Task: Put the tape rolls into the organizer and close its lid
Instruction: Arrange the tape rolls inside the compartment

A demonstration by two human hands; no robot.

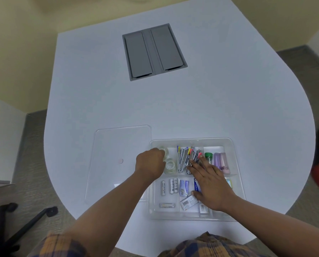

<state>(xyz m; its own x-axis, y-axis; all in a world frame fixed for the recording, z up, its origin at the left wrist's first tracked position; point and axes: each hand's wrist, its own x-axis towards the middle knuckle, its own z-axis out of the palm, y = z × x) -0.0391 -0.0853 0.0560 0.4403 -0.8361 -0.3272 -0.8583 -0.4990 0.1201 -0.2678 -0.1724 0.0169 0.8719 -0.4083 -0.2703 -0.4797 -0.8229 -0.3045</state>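
The clear plastic organizer [234, 160] sits on the white table near me. Its clear lid [118, 145] lies flat on the table to its left. My left hand [150, 165] reaches into the organizer's top-left compartment, fingers closed on a clear tape roll [165, 152]. A second clear tape roll [170, 166] lies in the same compartment just nearer me. My right hand [208, 182] lies flat, fingers spread, over the organizer's middle compartments, holding nothing.
The organizer also holds staplers or clips [185, 160], batteries [170, 186], small boxes [184, 188] and green and purple tubes [218, 160]. A grey cable hatch [155, 51] is set in the table further away. A black chair base [16, 225] stands at lower left.
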